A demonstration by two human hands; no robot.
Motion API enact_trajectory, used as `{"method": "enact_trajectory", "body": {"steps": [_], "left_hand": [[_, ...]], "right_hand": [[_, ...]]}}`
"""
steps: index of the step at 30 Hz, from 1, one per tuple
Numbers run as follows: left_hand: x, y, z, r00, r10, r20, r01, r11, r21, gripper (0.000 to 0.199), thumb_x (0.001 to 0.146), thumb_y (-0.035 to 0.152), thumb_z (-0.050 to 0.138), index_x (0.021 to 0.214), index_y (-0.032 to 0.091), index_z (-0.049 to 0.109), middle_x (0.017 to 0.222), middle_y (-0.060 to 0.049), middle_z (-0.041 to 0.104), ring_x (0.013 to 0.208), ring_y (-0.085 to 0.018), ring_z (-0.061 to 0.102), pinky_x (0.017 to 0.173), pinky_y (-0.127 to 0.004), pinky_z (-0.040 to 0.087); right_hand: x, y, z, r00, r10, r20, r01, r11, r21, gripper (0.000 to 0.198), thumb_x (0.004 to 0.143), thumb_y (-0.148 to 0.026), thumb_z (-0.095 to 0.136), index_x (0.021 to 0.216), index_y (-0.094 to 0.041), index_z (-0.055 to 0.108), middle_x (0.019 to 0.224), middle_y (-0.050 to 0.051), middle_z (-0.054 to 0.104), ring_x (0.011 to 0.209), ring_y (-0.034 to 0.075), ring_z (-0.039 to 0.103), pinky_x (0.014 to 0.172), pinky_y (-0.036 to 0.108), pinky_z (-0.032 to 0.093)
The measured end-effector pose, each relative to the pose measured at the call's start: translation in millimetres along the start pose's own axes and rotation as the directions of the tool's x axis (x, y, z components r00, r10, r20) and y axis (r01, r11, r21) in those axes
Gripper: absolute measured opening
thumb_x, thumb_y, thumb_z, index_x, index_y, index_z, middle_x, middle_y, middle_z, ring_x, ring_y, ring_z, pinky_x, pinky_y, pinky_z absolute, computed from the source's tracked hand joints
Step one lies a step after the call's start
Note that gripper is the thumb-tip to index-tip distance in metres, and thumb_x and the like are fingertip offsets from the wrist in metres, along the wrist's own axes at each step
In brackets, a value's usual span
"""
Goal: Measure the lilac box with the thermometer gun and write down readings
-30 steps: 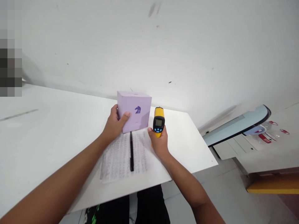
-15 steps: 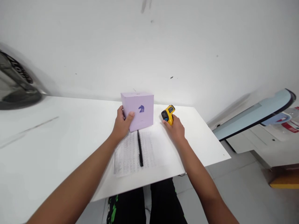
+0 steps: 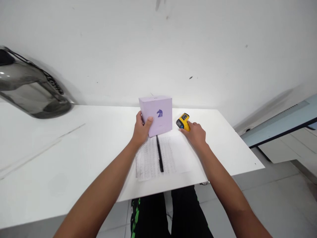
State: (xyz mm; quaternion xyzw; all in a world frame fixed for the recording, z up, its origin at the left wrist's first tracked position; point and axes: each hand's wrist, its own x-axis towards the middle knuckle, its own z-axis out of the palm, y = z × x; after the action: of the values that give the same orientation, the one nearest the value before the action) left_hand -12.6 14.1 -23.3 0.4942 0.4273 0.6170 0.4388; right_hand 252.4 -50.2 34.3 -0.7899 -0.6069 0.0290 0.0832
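Observation:
A light purple box (image 3: 160, 122) with a dark horse-head logo stands on the white table, its front face toward me. My left hand (image 3: 142, 129) grips its left side, the thumb on the front and the fingers partly hidden behind. To the right, my right hand (image 3: 195, 133) is closed around the handle of a yellow and black infrared thermometer (image 3: 184, 121), which lies low over the tabletop with its small screen facing me. Below the box, a black pen (image 3: 159, 155) rests on a printed sheet of paper (image 3: 148, 162).
At the far left a grey translucent water bottle (image 3: 37, 89) with a strap stands against the white wall (image 3: 153, 49). The white table (image 3: 86, 158) ends at its right edge, beyond which a glass-like panel (image 3: 284, 125) and a cabinet (image 3: 292, 148) are visible.
The view has turned left, so everything sits further right and more of the bottle shows. The thermometer has tilted lower toward the table. My left hand keeps its hold on the box.

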Motion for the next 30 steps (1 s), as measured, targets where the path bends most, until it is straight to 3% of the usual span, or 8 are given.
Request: {"method": "enact_trajectory", "body": {"steps": [5,8,10,12,15,19,24,30], "left_hand": [[-0.6,0.7,0.9,1.000,-0.015,0.001,0.015,1.000,0.002,0.103,0.079,0.093,0.089,0.154,0.028,0.059,0.164,-0.021,0.068,0.154,-0.047,0.066,0.132,-0.072,0.053],[-0.4,-1.4,0.9,1.000,0.004,0.007,-0.005,1.000,0.013,0.099,0.084,0.091,0.086,0.156,0.029,0.057,0.163,-0.021,0.069,0.154,-0.046,0.067,0.131,-0.070,0.055],[-0.1,-2.5,1.2,1.000,0.014,0.016,-0.014,1.000,0.027,0.098,0.087,0.090,0.083,0.157,0.028,0.056,0.161,-0.021,0.070,0.152,-0.044,0.068,0.129,-0.069,0.055],[0.2,-2.6,1.7,0.999,0.019,0.026,-0.020,0.999,0.040,0.099,0.087,0.091,0.082,0.158,0.027,0.055,0.159,-0.021,0.072,0.149,-0.044,0.070,0.129,-0.068,0.055],[0.4,-1.8,2.2,0.999,0.027,0.023,-0.028,0.999,0.043,0.101,0.086,0.092,0.082,0.158,0.027,0.055,0.159,-0.022,0.072,0.148,-0.043,0.071,0.128,-0.067,0.056],[0.3,-0.5,2.2,0.999,0.027,0.023,-0.028,0.999,0.040,0.100,0.086,0.093,0.082,0.158,0.027,0.055,0.160,-0.022,0.072,0.151,-0.044,0.070,0.128,-0.066,0.056],[-1.1,4.1,2.3,1.000,-0.007,0.025,0.006,0.999,0.035,0.108,0.081,0.096,0.084,0.158,0.026,0.054,0.163,-0.023,0.070,0.152,-0.045,0.068,0.130,-0.068,0.055],[-0.7,4.8,2.5,1.000,-0.010,0.006,0.010,0.999,0.038,0.109,0.078,0.097,0.085,0.156,0.026,0.056,0.163,-0.023,0.069,0.151,-0.046,0.069,0.128,-0.068,0.056]], "right_hand": [[-5.3,5.0,9.4,0.979,-0.079,-0.190,0.070,0.996,-0.055,0.050,0.108,-0.050,0.083,0.146,-0.018,0.080,0.138,0.022,0.078,0.128,0.040,0.069,0.098,0.046,0.051],[-14.1,6.0,17.1,0.907,-0.268,-0.324,0.269,0.962,-0.044,0.032,0.114,-0.044,0.073,0.124,-0.017,0.087,0.123,0.021,0.081,0.118,0.037,0.071,0.096,0.046,0.051],[-21.3,1.3,22.7,0.801,-0.511,-0.311,0.527,0.849,-0.040,0.031,0.118,-0.037,0.064,0.114,-0.018,0.088,0.106,0.016,0.081,0.103,0.031,0.071,0.090,0.043,0.050],[-28.1,-7.6,28.8,0.635,-0.735,-0.237,0.751,0.659,-0.030,0.030,0.118,-0.031,0.060,0.120,-0.021,0.089,0.097,0.012,0.078,0.093,0.028,0.067,0.085,0.041,0.050],[-34.4,-20.9,36.8,0.480,-0.867,-0.131,0.872,0.488,-0.037,0.037,0.115,-0.020,0.060,0.141,-0.025,0.085,0.102,0.010,0.076,0.090,0.026,0.062,0.079,0.039,0.049],[-30.6,-18.2,40.0,0.461,-0.880,-0.118,0.881,0.469,-0.057,0.043,0.110,-0.010,0.058,0.140,-0.024,0.086,0.103,0.010,0.073,0.088,0.025,0.060,0.077,0.038,0.048],[-22.4,0.3,37.6,0.518,-0.824,-0.230,0.843,0.537,-0.028,0.047,0.107,-0.003,0.054,0.136,-0.019,0.087,0.101,0.012,0.074,0.090,0.026,0.064,0.078,0.040,0.051],[-29.0,-8.1,36.2,0.439,-0.880,-0.182,0.893,0.449,-0.017,0.043,0.107,-0.006,0.065,0.134,-0.028,0.090,0.149,0.018,0.075,0.136,0.035,0.066,0.103,0.049,0.060]]}}
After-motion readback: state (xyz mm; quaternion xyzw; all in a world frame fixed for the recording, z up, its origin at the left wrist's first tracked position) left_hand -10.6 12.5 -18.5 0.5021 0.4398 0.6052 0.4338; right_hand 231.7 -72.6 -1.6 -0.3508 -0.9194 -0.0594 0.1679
